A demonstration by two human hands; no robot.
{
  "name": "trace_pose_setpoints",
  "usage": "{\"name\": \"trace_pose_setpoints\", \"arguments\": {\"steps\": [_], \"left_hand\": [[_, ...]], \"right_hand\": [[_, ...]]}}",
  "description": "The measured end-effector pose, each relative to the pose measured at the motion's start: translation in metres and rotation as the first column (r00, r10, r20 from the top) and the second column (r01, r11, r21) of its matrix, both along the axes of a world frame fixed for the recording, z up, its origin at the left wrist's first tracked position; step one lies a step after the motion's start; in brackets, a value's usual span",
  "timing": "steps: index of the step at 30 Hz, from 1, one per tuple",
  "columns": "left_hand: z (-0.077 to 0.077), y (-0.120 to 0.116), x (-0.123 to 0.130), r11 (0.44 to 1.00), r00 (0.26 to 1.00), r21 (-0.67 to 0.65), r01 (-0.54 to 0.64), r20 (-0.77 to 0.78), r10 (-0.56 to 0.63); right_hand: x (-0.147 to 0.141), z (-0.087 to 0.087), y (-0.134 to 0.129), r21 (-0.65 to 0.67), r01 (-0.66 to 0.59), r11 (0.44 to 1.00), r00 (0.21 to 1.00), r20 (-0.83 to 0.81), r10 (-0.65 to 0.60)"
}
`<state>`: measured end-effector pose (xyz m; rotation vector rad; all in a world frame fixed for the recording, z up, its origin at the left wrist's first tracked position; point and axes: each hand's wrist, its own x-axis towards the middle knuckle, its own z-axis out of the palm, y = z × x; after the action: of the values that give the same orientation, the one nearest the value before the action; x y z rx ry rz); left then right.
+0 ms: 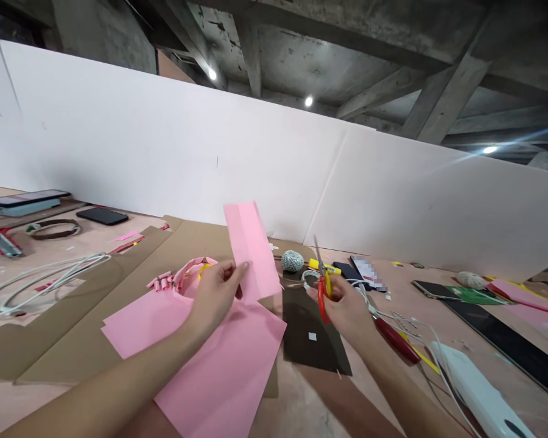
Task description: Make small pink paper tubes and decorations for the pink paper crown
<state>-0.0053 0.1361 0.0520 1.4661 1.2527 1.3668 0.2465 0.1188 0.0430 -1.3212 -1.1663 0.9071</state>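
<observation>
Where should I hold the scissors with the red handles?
Hold the scissors by their red handles, as the right hand does, coming from the near side, below them. The loops are made for fingers, and the blades point up and away from the hand, so the sharp end stays clear.

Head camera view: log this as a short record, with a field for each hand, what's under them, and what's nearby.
left hand: pinches a folded pink paper strip
right hand: grips red-handled steel scissors, blades pointing up
under hands: large pink paper sheet, dark rectangular sheet
nearby: curled pink paper loop
</observation>
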Motion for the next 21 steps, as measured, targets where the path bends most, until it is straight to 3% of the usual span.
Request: {"name": "trace_pose_setpoints", "arguments": {"steps": [4,12,15,18,21], "left_hand": [[0.007,0.005,-0.008,0.998,0.998,0.036,-0.061,-0.028,0.062],[0.004,0.001,-0.006,0.996,0.994,0.031,-0.089,-0.06,0.09],[0.007,0.002,-0.007,0.995,0.994,0.014,-0.103,-0.03,0.104],[0.009,0.001,-0.007,0.992,0.992,-0.005,-0.126,0.01,0.127],[0.012,-0.001,-0.008,0.986,0.985,-0.004,-0.167,0.046,0.167]], "right_hand": [[0.022,0.011,0.002,0.015,0.02,1.0,0.999,-0.05,-0.019],[0.009,0.018,-0.018,0.139,-0.026,0.99,0.941,-0.33,0.071],[0.001,0.016,-0.025,0.132,-0.195,0.972,0.915,-0.332,0.229],[-0.016,0.005,-0.028,0.049,-0.401,0.915,0.889,-0.222,0.401],[-0.034,-0.007,-0.029,-0.004,-0.486,0.874,0.862,-0.165,0.479]]}}
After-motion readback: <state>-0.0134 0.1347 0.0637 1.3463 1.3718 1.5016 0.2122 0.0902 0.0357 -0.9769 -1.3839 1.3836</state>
